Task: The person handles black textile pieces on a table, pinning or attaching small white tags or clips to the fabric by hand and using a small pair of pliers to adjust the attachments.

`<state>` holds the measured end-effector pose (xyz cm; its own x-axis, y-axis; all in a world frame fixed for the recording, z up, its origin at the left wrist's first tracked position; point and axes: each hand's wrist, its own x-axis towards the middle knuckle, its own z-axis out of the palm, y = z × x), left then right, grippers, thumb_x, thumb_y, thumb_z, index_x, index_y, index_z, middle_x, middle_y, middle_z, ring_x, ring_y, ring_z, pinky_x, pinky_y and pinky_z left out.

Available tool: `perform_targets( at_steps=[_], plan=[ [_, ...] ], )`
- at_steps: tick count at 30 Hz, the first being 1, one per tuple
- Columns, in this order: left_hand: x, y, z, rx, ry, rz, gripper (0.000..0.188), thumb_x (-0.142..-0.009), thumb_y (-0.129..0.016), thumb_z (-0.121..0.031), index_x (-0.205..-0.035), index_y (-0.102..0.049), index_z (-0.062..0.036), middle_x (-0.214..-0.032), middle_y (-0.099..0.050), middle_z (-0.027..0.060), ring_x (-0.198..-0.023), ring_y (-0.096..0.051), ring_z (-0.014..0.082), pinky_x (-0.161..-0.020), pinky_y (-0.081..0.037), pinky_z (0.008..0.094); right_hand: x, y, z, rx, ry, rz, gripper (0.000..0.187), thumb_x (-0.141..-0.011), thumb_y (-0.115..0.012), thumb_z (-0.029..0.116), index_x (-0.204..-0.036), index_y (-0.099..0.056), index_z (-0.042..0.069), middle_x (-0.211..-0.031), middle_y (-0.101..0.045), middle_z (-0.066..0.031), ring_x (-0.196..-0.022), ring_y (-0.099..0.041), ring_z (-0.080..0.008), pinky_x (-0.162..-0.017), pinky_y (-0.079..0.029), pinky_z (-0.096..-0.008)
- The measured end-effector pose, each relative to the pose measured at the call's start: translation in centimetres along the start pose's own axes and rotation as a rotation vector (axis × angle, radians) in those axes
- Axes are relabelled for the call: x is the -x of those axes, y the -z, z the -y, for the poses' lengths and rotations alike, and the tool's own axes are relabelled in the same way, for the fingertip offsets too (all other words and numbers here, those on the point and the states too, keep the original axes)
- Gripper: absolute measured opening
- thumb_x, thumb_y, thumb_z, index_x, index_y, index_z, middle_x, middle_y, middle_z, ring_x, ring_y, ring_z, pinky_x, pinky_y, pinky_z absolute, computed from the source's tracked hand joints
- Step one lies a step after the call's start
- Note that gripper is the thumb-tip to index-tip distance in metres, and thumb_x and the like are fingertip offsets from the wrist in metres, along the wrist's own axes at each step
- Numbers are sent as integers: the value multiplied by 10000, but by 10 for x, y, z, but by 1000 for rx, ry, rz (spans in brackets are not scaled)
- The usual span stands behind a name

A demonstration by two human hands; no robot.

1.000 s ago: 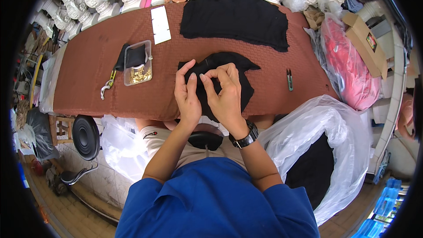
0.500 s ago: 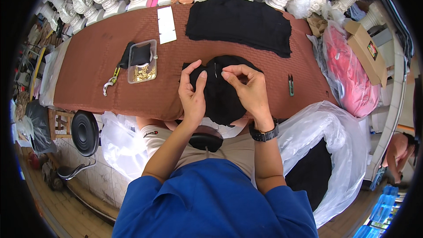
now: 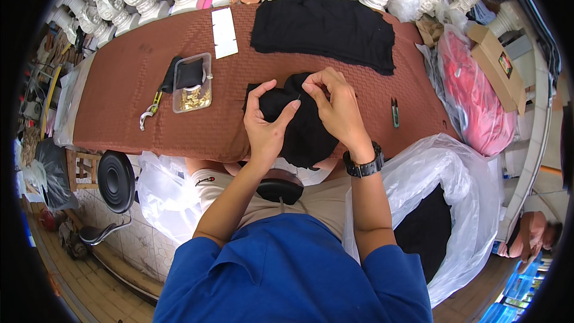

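A piece of black cloth (image 3: 308, 140) lies bunched over the near edge of the table, under both my hands. My left hand (image 3: 265, 131) grips its left part, thumb and forefinger curved around a fold. At the upper part of the cloth, the fingertips of my right hand (image 3: 341, 107) are pinched together; what they hold is too small to make out. A thin, light sliver like a needle (image 3: 299, 97) shows between my left thumb and the right fingertips. To the right lie small green thread snips (image 3: 394, 112).
A brown cloth covers the table (image 3: 125, 96). A clear box (image 3: 193, 84) holds small gold pieces and a black pad, beside a yellow-handled tool (image 3: 156, 101). Stacked black fabric (image 3: 323, 30) and a white card (image 3: 225, 33) lie farther back. A plastic bag (image 3: 466, 203) stands at right.
My right hand has risen and turned over the cloth. The needle, upright before, now barely shows near my left thumb. My left thumb has moved right. A person at far right has shifted.
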<state>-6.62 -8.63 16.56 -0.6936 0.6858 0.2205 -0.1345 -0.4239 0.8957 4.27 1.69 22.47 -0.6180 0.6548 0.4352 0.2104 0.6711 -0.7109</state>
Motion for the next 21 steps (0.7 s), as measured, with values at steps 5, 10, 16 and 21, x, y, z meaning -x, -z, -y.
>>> perform_targets(
  at_steps=[5, 10, 16, 21],
  plan=[
    [-1, 8, 11, -106, -43, -13, 498, -841, -760, 74, -1278, -544, -29, -1038, -677, 64, -919, -663, 99, -804, -566, 233, 0, 2, 9, 14, 44, 51, 91, -927, -672, 91, -926, -664, 1, -866, -631, -97, -839, -566, -273, -756, -441, -374],
    [-2, 6, 0, -77, -17, -28, 485, -845, -755, 77, -1269, -546, -29, -1041, -675, 64, -924, -662, 99, -811, -566, 235, 4, 6, 6, 82, 7, 51, 94, -926, -670, 91, -921, -655, -2, -860, -618, -104, -850, -560, -285, -768, -442, -381],
    [2, 5, 4, -94, -29, 12, 478, -843, -754, 81, -1262, -550, -25, -1045, -678, 72, -931, -664, 105, -822, -567, 243, -3, -4, 4, 58, 83, 2, 65, -879, -690, 52, -870, -656, -1, -846, -622, -126, -827, -560, -339, -752, -460, -427],
    [-4, 12, 6, -137, 19, -48, 440, -877, -746, 34, -1273, -562, -19, -1078, -666, 69, -945, -657, 106, -824, -558, 238, 8, -4, 21, 75, 77, 3, 62, -869, -700, 54, -856, -660, 8, -828, -619, -125, -814, -573, -341, -723, -464, -437]
  ],
)
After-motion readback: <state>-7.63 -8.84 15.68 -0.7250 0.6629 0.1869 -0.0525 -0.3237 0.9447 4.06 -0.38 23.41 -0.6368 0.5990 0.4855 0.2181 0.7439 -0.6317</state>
